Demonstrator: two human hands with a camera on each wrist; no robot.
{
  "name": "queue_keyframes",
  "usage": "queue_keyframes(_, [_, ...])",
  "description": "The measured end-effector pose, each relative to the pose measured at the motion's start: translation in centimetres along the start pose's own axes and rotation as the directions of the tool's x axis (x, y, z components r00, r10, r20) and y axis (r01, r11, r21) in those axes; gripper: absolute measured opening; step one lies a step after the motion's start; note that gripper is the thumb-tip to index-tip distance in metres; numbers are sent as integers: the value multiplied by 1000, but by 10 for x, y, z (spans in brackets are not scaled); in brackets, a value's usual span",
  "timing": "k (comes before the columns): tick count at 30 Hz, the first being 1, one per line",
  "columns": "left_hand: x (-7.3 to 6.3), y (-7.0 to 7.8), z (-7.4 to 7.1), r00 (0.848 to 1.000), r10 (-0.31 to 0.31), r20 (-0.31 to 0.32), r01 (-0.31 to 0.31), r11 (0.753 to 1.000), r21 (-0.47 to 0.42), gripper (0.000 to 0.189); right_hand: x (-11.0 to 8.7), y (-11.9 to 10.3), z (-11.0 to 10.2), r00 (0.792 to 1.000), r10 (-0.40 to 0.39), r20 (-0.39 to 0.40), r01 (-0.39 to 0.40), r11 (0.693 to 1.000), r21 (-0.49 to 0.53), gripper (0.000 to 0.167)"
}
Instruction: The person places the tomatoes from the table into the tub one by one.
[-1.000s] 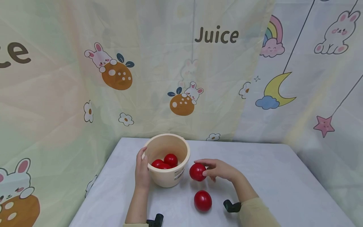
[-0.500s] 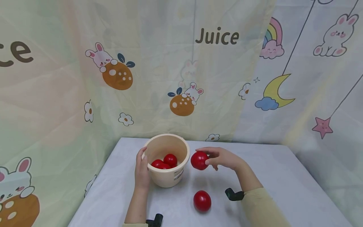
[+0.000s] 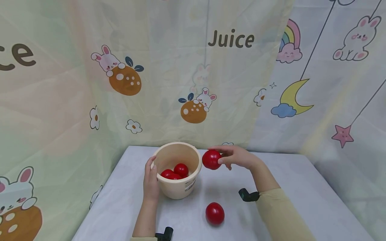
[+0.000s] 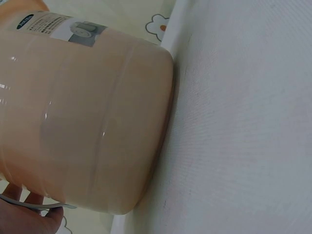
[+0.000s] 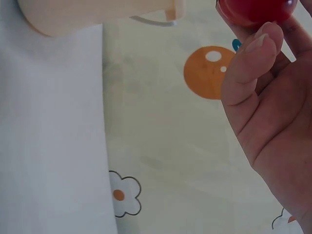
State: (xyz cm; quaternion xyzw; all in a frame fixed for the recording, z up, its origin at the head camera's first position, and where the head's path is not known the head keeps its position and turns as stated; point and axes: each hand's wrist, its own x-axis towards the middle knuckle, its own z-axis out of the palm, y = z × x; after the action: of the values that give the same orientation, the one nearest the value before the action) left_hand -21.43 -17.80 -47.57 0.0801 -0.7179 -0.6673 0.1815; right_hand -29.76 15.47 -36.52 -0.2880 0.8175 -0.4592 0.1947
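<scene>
A cream plastic bucket (image 3: pixel 178 187) stands on the table, with several glossy red balls (image 3: pixel 181 170) inside. My left hand (image 3: pixel 150 182) grips its left side at the rim. In the left wrist view, the left hand's fingers (image 4: pixel 31 214) lie by the bucket wall (image 4: pixel 92 117) and its thin handle. To the right of the rim, my right hand (image 3: pixel 238 156) holds another red ball (image 3: pixel 211 159) above the table, pinched between thumb and fingers. The right wrist view shows the held ball (image 5: pixel 256 10) only in part. One more red ball (image 3: pixel 215 213) lies on the table in front.
A white cloth covers the table (image 3: pixel 286 194). Behind it hangs a printed curtain (image 3: pixel 163 77) with rabbits and flowers. Black wrist straps (image 3: pixel 249 195) with a small jutting part sit on both wrists.
The right hand has lifted its red ball from near the table, up to about the height of the bucket's rim. The left hand and bucket have stayed put.
</scene>
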Motion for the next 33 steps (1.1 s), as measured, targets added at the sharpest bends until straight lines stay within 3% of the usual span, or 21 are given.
queue_keyframes(16, [0, 0, -1, 1000, -2, 0, 2, 1000, 2, 40, 20, -35, -19, 999, -37, 8, 37, 999, -10, 60])
queue_keyframes(25, [1, 1, 0, 1000, -6, -6, 6, 1000, -2, 39, 37, -41, -17, 992, -63, 105, 63, 998, -1, 58])
queue_keyframes(33, [-1, 1, -1, 1000, -20, 1, 20, 1000, -7, 39, 55, -46, -12, 980, -23, 200, 24, 1000, -7, 56])
